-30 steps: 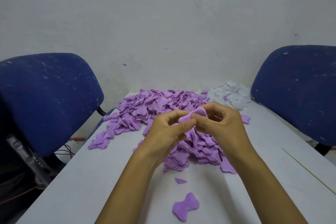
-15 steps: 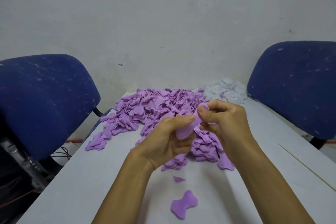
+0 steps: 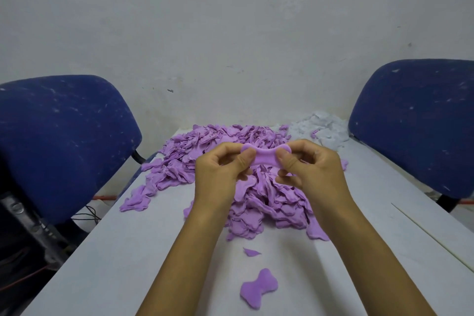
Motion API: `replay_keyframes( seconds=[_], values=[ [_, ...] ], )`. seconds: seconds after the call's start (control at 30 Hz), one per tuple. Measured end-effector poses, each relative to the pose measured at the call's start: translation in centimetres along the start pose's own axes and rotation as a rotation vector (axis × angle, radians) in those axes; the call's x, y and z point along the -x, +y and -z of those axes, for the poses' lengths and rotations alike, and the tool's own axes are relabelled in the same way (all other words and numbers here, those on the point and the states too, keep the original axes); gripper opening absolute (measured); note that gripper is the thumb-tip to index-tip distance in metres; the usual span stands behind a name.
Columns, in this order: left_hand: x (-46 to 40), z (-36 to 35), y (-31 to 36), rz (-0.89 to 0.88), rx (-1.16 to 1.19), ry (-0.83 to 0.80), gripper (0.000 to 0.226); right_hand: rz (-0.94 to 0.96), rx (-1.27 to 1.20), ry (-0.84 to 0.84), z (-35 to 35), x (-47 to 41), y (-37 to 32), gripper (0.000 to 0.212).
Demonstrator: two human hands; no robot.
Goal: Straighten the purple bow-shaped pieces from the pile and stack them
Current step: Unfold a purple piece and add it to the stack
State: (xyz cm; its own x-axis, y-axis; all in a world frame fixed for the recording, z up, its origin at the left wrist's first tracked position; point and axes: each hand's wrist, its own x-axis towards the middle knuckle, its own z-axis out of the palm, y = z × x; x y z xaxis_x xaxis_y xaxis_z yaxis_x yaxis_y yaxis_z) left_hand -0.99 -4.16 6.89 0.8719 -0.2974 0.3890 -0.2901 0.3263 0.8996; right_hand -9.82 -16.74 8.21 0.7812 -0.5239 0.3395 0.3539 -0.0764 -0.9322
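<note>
Hands meet above a heap of purple bow-shaped pieces (image 3: 246, 177) in the head view: the left hand (image 3: 220, 177) and the right hand (image 3: 310, 174) each pinch one lobe of a soft purple bow-shaped piece (image 3: 265, 158), thumb on top and fingers beneath, holding it spread flat in the air between them. It bends over the thumbs, so it looks light, limp and easily creased; the lobes seem the sound places for a grip, the narrow waist the weak one. One flattened purple bow (image 3: 259, 291) lies alone near the front, a likely start for the stack, with a small purple scrap (image 3: 251, 252) just beyond it. Bare grey tabletop (image 3: 123, 251) lies open left and right of the arms, though its left edge runs close beside a blue padded chair (image 3: 59, 141).
</note>
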Motion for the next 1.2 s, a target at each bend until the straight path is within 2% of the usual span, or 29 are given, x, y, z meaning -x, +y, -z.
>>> replay_keyframes(
  seconds=[0.07, 0.23, 0.3, 0.4, 0.47, 0.53, 0.6, 0.7, 0.77, 0.9, 1.0, 1.1, 1.2],
  values=[
    [0.1, -0.4, -0.3, -0.042, -0.034, 0.047, 0.005, -0.009, 0.011, 0.005, -0.2, -0.1, 0.3, 0.006],
    [0.4, -0.8, -0.4, 0.066, 0.044, -0.105, 0.007, 0.014, 0.052, -0.048, 0.0, -0.1, 0.4, 0.009],
    [0.3, -0.8, -0.4, 0.04, 0.042, -0.05, 0.003, 0.054, 0.117, -0.052, 0.3, -0.1, 0.4, 0.012],
    [0.0, -0.2, -0.6, -0.008, -0.014, 0.003, 0.01, 0.09, 0.179, -0.038, 0.7, -0.4, 0.6, 0.007],
    [-0.1, 0.7, -0.6, -0.007, -0.08, -0.148, 0.008, 0.047, 0.215, -0.137, 1.4, -0.5, 0.7, 0.006],
    [0.0, 1.9, -0.5, 0.02, -0.18, -0.355, 0.005, -0.039, 0.287, -0.325, 2.3, -0.7, 0.8, 0.009],
    [0.0, 3.0, -1.0, 0.069, -0.293, -0.422, 0.016, -0.09, 0.364, -0.411, 2.9, -0.9, 1.6, 0.012],
    [-0.1, 3.4, -2.7, 0.075, -0.501, -0.283, 0.013, -0.063, 0.507, -0.232, 2.9, -1.4, 4.2, 0.002],
    [-0.1, 3.1, -4.3, 0.052, -0.638, -0.194, 0.014, -0.003, 0.707, -0.147, 2.8, -1.5, 6.5, 0.008],
    [-0.5, 2.1, -6.9, -0.025, -0.919, -0.291, 0.023, 0.014, 0.988, -0.287, 2.6, -1.2, 9.7, 0.014],
    [-0.8, 1.7, -8.5, -0.049, -1.001, -0.385, 0.027, 0.018, 1.154, -0.282, 2.1, -0.9, 11.1, 0.023],
    [-1.0, 1.5, -9.1, -0.07, -1.03, -0.41, 0.015, 0.063, 1.177, -0.258, 1.5, -0.9, 11.2, 0.013],
    [-1.4, 1.1, -8.3, -0.056, -0.913, -0.365, 0.006, 0.083, 0.955, -0.216, 1.4, -1.3, 10.2, 0.006]
  ],
)
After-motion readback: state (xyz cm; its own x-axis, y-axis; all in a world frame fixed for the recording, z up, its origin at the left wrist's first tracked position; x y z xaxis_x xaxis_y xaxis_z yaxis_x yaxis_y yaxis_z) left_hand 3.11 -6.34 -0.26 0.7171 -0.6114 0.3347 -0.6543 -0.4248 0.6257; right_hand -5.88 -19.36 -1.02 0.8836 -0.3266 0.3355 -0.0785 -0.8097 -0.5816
